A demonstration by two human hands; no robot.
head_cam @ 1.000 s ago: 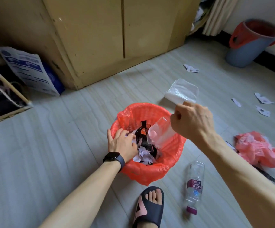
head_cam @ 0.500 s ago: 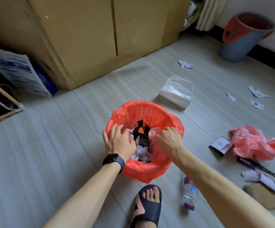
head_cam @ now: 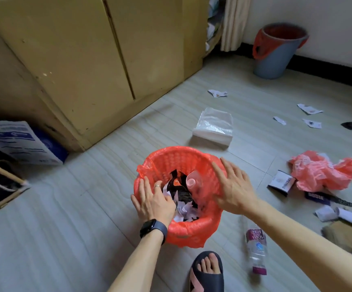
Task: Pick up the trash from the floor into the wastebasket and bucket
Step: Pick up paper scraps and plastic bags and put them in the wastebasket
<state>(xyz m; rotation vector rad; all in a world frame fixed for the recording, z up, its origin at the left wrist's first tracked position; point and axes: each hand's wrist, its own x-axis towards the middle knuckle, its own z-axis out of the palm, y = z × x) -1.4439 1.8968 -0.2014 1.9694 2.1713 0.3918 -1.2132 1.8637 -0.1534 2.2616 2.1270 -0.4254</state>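
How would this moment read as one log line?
left hand: on wastebasket rim | right hand: open over wastebasket | plastic cup: in wastebasket | soda bottle: on floor

red wastebasket, blue bucket

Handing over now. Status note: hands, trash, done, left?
Left hand: open, rests on the wastebasket rim. Right hand: open, empty, above its right side.
Done: plastic cup, black wrapper and crumpled paper lie in the wastebasket.
Left on the floor: bottle, red bag, small box, paper scraps.
Bucket stands by the far wall.
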